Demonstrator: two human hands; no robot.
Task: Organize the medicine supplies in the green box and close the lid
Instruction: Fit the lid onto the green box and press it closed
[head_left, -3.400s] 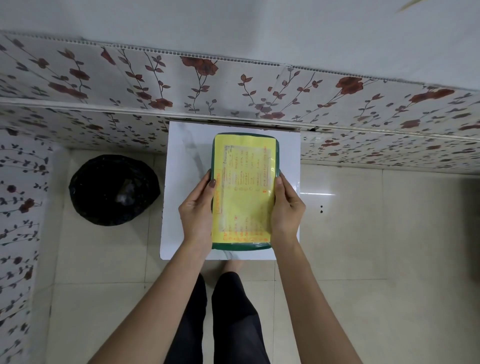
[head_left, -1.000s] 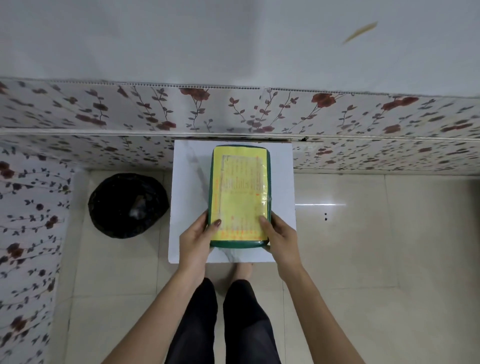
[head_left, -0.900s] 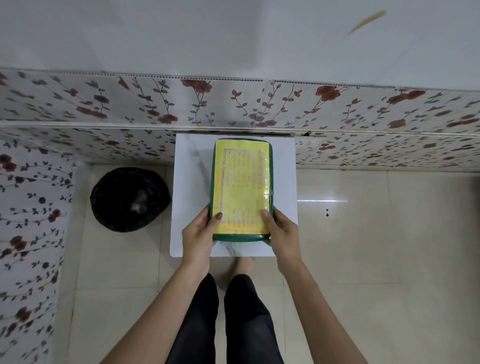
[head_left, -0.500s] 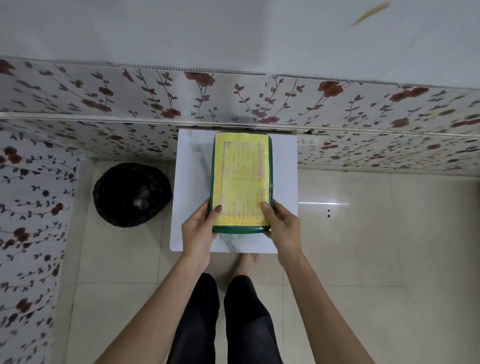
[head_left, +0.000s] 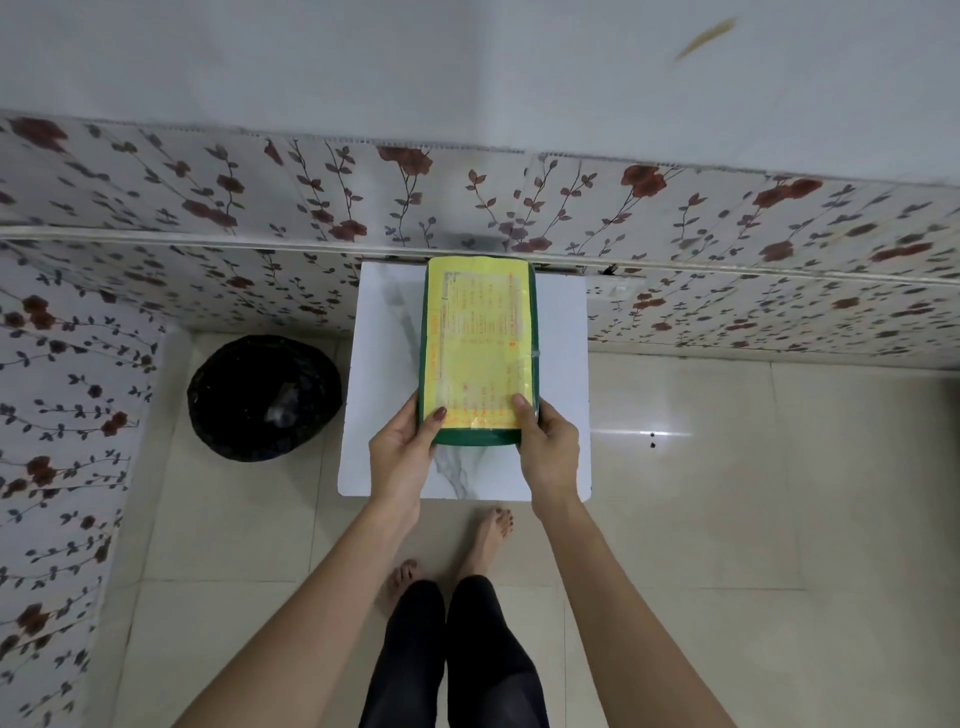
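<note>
The green box (head_left: 477, 438) lies lengthwise on a small white marble-patterned table (head_left: 384, 364), its lid shut and covered by a yellow printed label (head_left: 478, 348). My left hand (head_left: 402, 452) grips the box's near left corner, thumb resting on the label. My right hand (head_left: 548, 447) grips the near right corner the same way. No medicine supplies are visible outside the box; its contents are hidden.
A black bin (head_left: 262, 397) stands on the tiled floor left of the table. The table's far edge meets a floral-patterned wall (head_left: 519, 208). Another floral panel closes the left side. Bare feet (head_left: 488, 535) stand just before the table. Open floor lies to the right.
Both hands slid from the box's long sides down to its near corners. The box stays shut on the table; the camera view shifted slightly.
</note>
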